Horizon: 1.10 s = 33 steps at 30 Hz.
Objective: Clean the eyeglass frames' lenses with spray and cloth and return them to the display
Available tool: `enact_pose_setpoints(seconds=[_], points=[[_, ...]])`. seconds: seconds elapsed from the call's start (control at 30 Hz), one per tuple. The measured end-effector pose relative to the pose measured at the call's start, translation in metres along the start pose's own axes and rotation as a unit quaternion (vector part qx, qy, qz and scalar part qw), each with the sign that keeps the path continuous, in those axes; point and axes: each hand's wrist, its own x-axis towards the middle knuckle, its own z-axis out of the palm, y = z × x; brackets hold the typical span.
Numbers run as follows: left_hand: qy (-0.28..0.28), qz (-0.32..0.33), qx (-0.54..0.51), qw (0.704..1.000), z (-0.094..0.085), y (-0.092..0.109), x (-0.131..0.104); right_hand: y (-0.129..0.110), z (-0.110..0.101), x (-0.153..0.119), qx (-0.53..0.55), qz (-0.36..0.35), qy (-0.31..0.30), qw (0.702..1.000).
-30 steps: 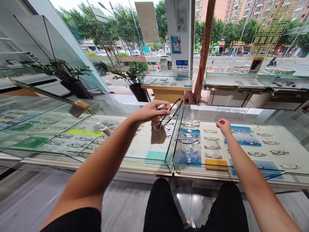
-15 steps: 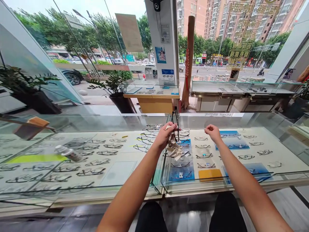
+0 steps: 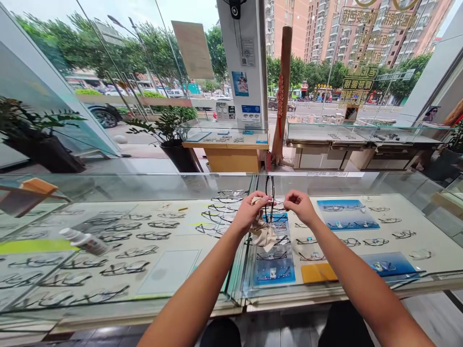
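My left hand [image 3: 252, 210] is closed on a dark-framed pair of eyeglasses [image 3: 272, 193], held upright above the glass counter. A crumpled beige cloth [image 3: 265, 237] hangs beneath the same hand, gripped along with the eyeglasses. My right hand [image 3: 299, 206] is just to the right of the frame, thumb and fingers pinched together. Whatever those fingertips hold, if anything, is too small to make out. Whether they touch the eyeglasses I cannot tell.
Under the glass countertop [image 3: 173, 185] lie rows of spectacle frames. A white bottle [image 3: 85, 241] rests at the left, with a wooden piece [image 3: 38, 185] behind it. A blue display mat [image 3: 347, 214] and a yellow block [image 3: 319, 273] are at the right.
My right hand has moved left, from well apart to close beside the eyeglasses. My left hand keeps its hold on them and the cloth. The view has shifted slightly.
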Motion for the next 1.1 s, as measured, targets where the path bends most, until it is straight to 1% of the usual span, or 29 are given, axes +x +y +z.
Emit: enact_pose_setpoints(seconds=[0.1, 0.2, 0.3, 0.4, 0.5, 0.67, 0.87, 1.1], points=[[0.012, 0.008, 0.010, 1.000, -0.001, 0.001, -0.002, 0.005, -0.007, -0.001, 0.012, 0.012, -0.002, 1.000], [0.018, 0.016, 0.026, 0.999, -0.001, 0.005, -0.006, 0.004, -0.006, -0.003, 0.024, 0.015, -0.020, 0.999], [0.013, 0.012, 0.039, 0.999, 0.001, 0.007, -0.010, -0.001, -0.002, -0.007, 0.033, 0.026, -0.040, 0.998], [0.009, 0.006, 0.046, 0.999, 0.001, 0.008, -0.012, -0.005, 0.000, -0.011, 0.053, 0.030, -0.048, 0.997], [0.000, 0.013, 0.056, 0.998, 0.002, 0.009, -0.014, -0.007, 0.002, -0.013, 0.063, 0.036, -0.054, 0.996], [-0.020, 0.023, 0.078, 0.996, 0.004, 0.010, -0.015, -0.008, 0.004, -0.013, 0.072, 0.049, -0.059, 0.994], [-0.034, 0.040, 0.105, 0.993, 0.002, 0.009, -0.014, -0.009, 0.003, -0.012, 0.082, 0.041, -0.054, 0.994], [-0.034, 0.057, 0.141, 0.988, 0.001, 0.008, -0.013, -0.006, 0.005, -0.013, 0.083, 0.049, -0.088, 0.991]])
